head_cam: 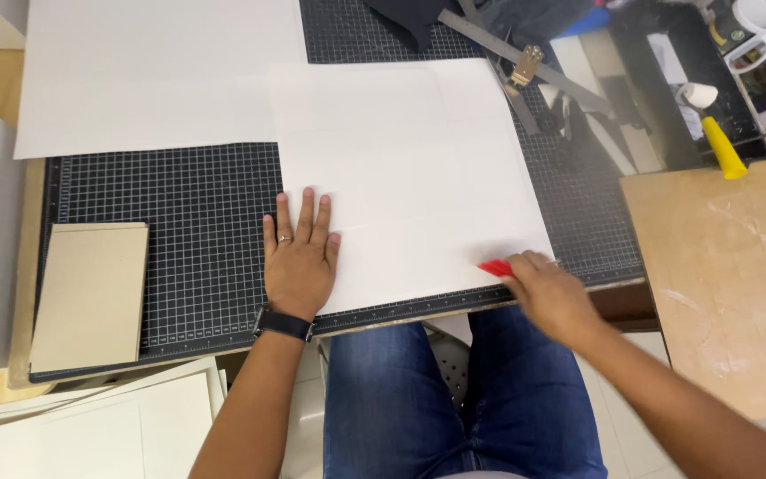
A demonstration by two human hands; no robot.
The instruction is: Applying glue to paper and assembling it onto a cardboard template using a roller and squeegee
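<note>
The left hand (299,257) lies flat and open on the white sheet (410,177) to keep it from sliding on the mat (188,231), while the right hand (547,288), at the sheet's near corner, clenches a red tool (495,267).

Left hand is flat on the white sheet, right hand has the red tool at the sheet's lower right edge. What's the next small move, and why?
Probably draw the red tool leftward along the sheet's near edge. The right hand already has it at the white sheet's lower right corner, and the left hand lies flat on the sheet's left edge, pinning it to the cutting mat.
</note>
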